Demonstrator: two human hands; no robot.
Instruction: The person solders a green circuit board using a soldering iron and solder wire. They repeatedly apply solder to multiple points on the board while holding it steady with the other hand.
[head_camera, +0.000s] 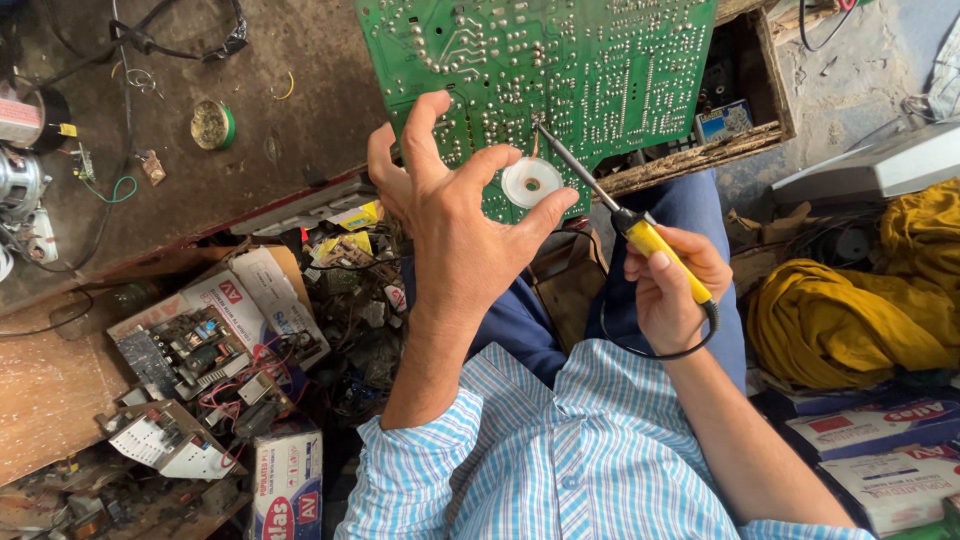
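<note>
Left hand (455, 225) nearest the lens, fingers spread, pinching a white solder spool (531, 182) against the green circuit board (560, 70); the hand covers part of the board's lower edge, and the board's top is cut off by the frame. Right hand (670, 285) wraps shut around a yellow soldering iron (655, 245), tip on the board, cord hidden under the wrist. Wooden box (755, 125) behind the board holds parts too dark to read; cardboard boxes (230, 345) of loose boards sit left, yellow cloth (850, 310) right.
</note>
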